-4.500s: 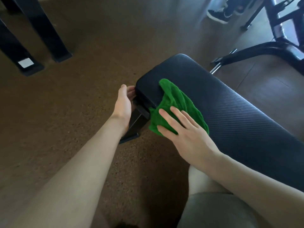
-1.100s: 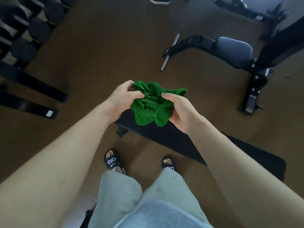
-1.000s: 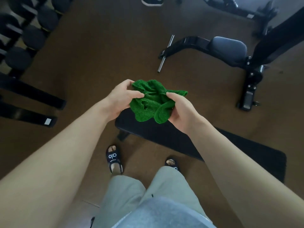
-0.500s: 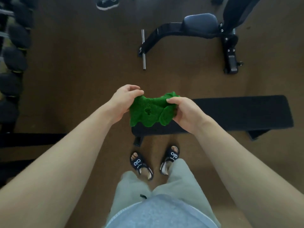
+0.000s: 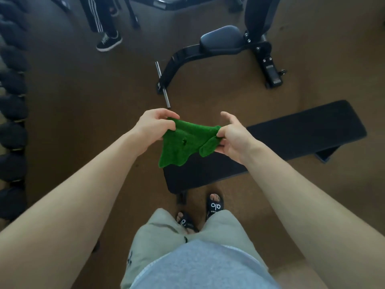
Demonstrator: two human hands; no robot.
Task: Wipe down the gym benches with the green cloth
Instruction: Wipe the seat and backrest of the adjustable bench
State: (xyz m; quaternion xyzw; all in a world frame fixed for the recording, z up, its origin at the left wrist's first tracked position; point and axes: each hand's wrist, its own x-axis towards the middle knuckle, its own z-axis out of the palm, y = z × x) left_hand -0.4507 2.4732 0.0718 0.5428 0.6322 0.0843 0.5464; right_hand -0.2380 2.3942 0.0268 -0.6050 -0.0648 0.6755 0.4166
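Note:
I stand over a flat black gym bench (image 5: 291, 138) that runs from near my feet out to the right. The green cloth (image 5: 183, 142) hangs in the air above the bench's near end, stretched between both hands. My left hand (image 5: 155, 124) pinches its left top corner. My right hand (image 5: 233, 136) grips the right edge, where the cloth is bunched, with the thumb raised. The cloth does not touch the bench. A second, adjustable bench (image 5: 220, 41) with a padded seat and upright back stands farther off.
A row of black dumbbells (image 5: 12, 105) lines the left edge. Another person's legs and dark sneaker (image 5: 108, 41) stand at the top left. A metal bar (image 5: 163, 86) juts from the adjustable bench's base. Brown floor lies between them. My sandalled feet (image 5: 214, 205) are beside the flat bench.
My hands have pulled apart, so the bunched cloth is now spread wider and hangs lower. The view has shifted, bringing the other person's legs into sight.

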